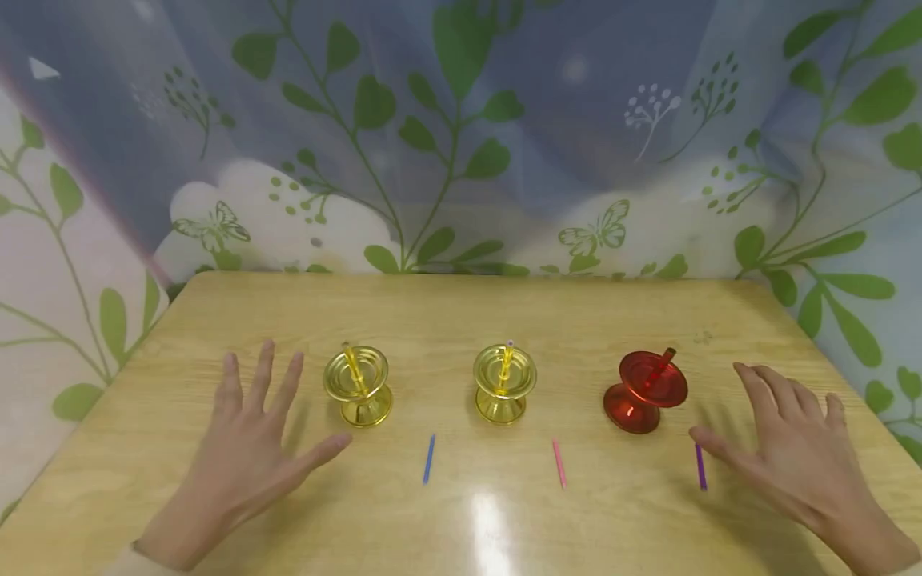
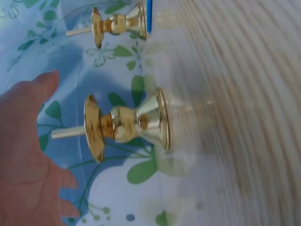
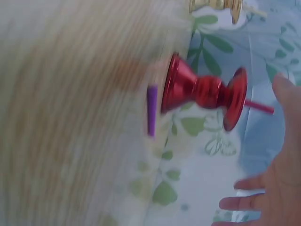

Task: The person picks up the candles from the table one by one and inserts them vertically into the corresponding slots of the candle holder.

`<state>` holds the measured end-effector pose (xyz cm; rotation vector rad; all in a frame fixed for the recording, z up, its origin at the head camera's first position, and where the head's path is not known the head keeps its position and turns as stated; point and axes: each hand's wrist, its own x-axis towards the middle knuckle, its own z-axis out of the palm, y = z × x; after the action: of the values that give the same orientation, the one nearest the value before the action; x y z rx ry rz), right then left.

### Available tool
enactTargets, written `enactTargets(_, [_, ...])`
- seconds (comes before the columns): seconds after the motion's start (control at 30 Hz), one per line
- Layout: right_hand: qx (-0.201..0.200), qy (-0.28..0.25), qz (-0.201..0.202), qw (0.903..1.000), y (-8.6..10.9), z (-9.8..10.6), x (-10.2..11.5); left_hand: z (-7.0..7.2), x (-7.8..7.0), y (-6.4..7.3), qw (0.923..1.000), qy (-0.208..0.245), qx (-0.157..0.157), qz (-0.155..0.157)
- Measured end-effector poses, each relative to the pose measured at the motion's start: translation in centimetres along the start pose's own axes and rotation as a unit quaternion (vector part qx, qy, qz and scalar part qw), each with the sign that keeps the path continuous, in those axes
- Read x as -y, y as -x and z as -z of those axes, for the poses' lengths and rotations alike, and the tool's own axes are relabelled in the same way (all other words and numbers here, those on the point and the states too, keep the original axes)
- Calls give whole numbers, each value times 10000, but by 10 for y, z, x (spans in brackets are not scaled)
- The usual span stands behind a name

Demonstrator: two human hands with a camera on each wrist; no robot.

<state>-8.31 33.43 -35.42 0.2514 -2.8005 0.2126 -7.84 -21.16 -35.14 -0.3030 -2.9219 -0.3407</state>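
Note:
Three candlestick-like holders stand in a row on a wooden table: a gold one on the left (image 1: 367, 411), a gold one in the middle (image 1: 500, 408) and a red one on the right (image 1: 632, 410). Each has a dish on a flared foot and an upright rod at its centre. My left hand (image 1: 248, 452), fingers spread, hovers left of the left gold holder, apart from it. To the right of the red holder, my right hand (image 1: 799, 452) is held with its thumb near a thin purple stick (image 1: 702, 472). Both hands hold nothing.
Nearer me on the table (image 1: 346, 520) lie a thin blue stick (image 1: 429, 460) and a thin pink stick (image 1: 559, 464). A leaf-and-butterfly patterned cloth (image 1: 461, 184) hangs behind the table's far edge and along its sides.

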Motion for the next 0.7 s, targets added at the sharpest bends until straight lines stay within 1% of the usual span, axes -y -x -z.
enactTargets(0.2, [-397, -305, 24, 9987, 0, 4, 19, 2, -5, -8, 9994, 234, 226, -120])
enactTargets(0.4, [-410, -80, -33, 9991, 6, 12, 36, 0, -9, -15, 9982, 419, 366, -222])
enactTargets(0.53, [-453, -26, 299, 9985, 9, 13, 50, 0, -11, -19, 9976, 506, 407, -220])
enactTargets(0.7, [-561, -99, 838, 9948, 11, 6, 70, 2, -10, -25, 9968, 566, 515, -249])
